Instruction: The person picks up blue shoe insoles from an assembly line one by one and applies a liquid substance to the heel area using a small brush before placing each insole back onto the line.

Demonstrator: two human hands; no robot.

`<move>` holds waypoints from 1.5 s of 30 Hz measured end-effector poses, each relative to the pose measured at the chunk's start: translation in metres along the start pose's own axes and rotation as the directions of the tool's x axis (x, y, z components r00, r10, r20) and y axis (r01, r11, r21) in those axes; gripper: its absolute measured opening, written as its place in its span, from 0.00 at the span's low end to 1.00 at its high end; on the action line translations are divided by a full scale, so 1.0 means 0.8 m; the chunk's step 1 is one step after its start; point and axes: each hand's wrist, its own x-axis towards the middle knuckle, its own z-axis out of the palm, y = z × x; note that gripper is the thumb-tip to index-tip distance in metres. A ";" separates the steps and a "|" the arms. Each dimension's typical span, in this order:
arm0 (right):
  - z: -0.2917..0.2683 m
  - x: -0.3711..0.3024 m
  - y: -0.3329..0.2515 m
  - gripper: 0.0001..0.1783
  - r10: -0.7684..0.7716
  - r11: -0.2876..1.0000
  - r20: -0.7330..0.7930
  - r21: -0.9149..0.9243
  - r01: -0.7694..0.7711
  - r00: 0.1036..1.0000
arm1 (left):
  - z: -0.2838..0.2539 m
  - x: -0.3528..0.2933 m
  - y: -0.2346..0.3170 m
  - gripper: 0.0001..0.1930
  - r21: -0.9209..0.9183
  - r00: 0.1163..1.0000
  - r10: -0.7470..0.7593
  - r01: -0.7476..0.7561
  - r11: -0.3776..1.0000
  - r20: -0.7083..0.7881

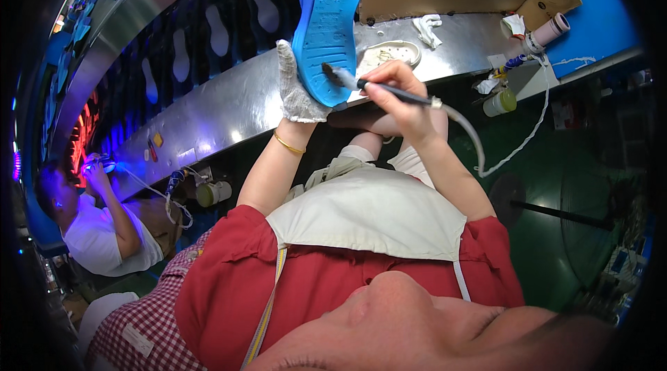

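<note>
My left hand [303, 96] wears a light knitted glove and grips the heel end of a blue shoe sole [326, 37], which is raised above the front of the metal bench. The sole's patterned face, with small holes toward its far end, is turned up toward me. In my bare right hand [406, 96] is a brush [392, 91] with a black handle, and a pale hose [469, 128] runs from its rear end. The brush's dark tip touches the sole near the heel. Parts of my left fingers are hidden behind the sole.
Beyond my right hand, a white oval dish [410, 51] and a white glove [429, 29] lie on the metal bench [240, 103]. A pink-ended tube [552, 29] and a green-lidded jar [500, 103] are at right. Several soles [217, 29] fill dark racks behind; a co-worker [114, 232] sits left.
</note>
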 end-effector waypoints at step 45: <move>-0.067 0.072 -0.051 0.05 0.304 0.905 0.494 -0.416 -0.086 0.815 | -0.012 0.061 0.057 0.28 0.363 0.635 -0.753 0.752 0.550 -0.173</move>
